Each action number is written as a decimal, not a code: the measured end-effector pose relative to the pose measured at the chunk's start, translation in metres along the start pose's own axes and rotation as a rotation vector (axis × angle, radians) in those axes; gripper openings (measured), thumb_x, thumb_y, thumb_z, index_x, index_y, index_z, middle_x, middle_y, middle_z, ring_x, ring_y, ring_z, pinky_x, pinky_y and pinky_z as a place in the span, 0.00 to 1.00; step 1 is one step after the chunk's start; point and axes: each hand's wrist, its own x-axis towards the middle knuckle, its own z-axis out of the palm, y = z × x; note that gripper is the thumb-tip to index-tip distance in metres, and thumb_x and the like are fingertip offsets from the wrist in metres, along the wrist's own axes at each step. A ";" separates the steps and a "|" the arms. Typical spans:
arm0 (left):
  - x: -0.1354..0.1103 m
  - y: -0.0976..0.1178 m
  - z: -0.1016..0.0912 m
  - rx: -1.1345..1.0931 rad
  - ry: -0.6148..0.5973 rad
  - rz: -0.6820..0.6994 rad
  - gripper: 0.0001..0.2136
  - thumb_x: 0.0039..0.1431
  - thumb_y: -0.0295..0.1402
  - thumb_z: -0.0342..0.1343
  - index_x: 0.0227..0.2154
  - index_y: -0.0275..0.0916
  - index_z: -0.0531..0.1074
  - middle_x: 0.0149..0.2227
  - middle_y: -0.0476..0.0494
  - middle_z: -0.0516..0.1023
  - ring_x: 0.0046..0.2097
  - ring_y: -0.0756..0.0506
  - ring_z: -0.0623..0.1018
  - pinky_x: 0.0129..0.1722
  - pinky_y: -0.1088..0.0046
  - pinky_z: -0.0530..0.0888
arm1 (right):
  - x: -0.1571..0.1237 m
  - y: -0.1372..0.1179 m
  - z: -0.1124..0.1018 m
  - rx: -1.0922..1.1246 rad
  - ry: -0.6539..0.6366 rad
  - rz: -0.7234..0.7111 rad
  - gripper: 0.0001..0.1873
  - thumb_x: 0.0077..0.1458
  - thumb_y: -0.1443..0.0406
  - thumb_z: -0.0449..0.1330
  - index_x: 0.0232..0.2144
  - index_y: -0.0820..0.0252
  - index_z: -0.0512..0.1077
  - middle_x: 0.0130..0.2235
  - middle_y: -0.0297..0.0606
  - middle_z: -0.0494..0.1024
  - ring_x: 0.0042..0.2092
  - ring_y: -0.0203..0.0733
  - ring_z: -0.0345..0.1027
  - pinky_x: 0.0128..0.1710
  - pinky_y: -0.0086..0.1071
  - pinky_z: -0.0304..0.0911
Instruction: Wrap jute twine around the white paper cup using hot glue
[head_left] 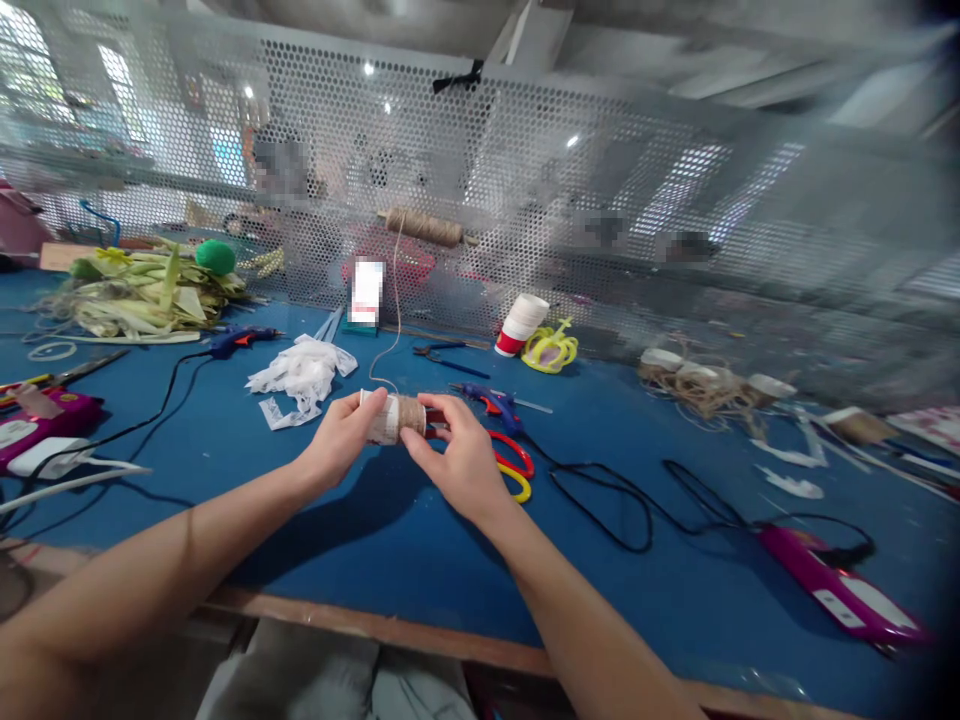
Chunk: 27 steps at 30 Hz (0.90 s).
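Observation:
Between my hands lies a small paper cup (383, 418) on its side, part of its wall wrapped in brown twine (411, 413). My left hand (346, 432) grips the white end, thumb on top. At the wrapped end, my right hand (459, 452) closes its thumb and fingers round the cup. A strand of twine (398, 310) runs from the cup up to a twine spool (424, 227) on a rod at the mesh screen. Beside my right hand lie scissors with red and yellow handles (517, 487), partly hidden, and a blue glue gun (491, 402).
White plastic strips (301, 375) lie left of the cup, with pliers (450, 358) behind. Stacked paper cups (522, 322) and a yellow woven piece (551, 348) stand by the mesh screen (600, 180). Black cords lead to a purple power strip (840, 585). Corn husks (142, 290) lie at left.

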 end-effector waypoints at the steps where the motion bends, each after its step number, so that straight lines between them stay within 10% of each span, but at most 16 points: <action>1: 0.000 0.000 0.000 0.006 -0.006 0.009 0.18 0.42 0.47 0.59 0.23 0.33 0.70 0.20 0.51 0.70 0.22 0.53 0.67 0.24 0.78 0.64 | 0.001 0.001 -0.002 0.049 -0.010 0.046 0.16 0.48 0.62 0.58 0.40 0.61 0.67 0.43 0.46 0.71 0.42 0.45 0.69 0.38 0.39 0.69; 10: -0.005 -0.002 -0.010 0.287 -0.237 0.383 0.18 0.52 0.45 0.54 0.35 0.34 0.76 0.34 0.43 0.79 0.36 0.46 0.74 0.37 0.74 0.69 | 0.014 0.009 -0.024 0.521 -0.214 0.357 0.19 0.49 0.53 0.60 0.40 0.58 0.68 0.41 0.40 0.74 0.37 0.41 0.70 0.35 0.36 0.69; 23: 0.004 0.016 -0.007 -0.099 -0.156 -0.221 0.11 0.40 0.35 0.65 0.23 0.32 0.74 0.21 0.47 0.75 0.22 0.53 0.71 0.23 0.79 0.65 | 0.017 0.016 -0.028 0.243 -0.236 -0.002 0.16 0.45 0.64 0.62 0.39 0.56 0.65 0.43 0.39 0.71 0.45 0.40 0.68 0.44 0.38 0.66; 27: 0.003 0.009 -0.006 -0.035 -0.141 -0.159 0.11 0.40 0.35 0.65 0.26 0.32 0.74 0.25 0.44 0.77 0.25 0.51 0.73 0.26 0.77 0.67 | 0.044 0.046 -0.059 0.067 0.174 0.266 0.12 0.56 0.58 0.51 0.36 0.60 0.67 0.36 0.41 0.75 0.38 0.40 0.72 0.38 0.36 0.68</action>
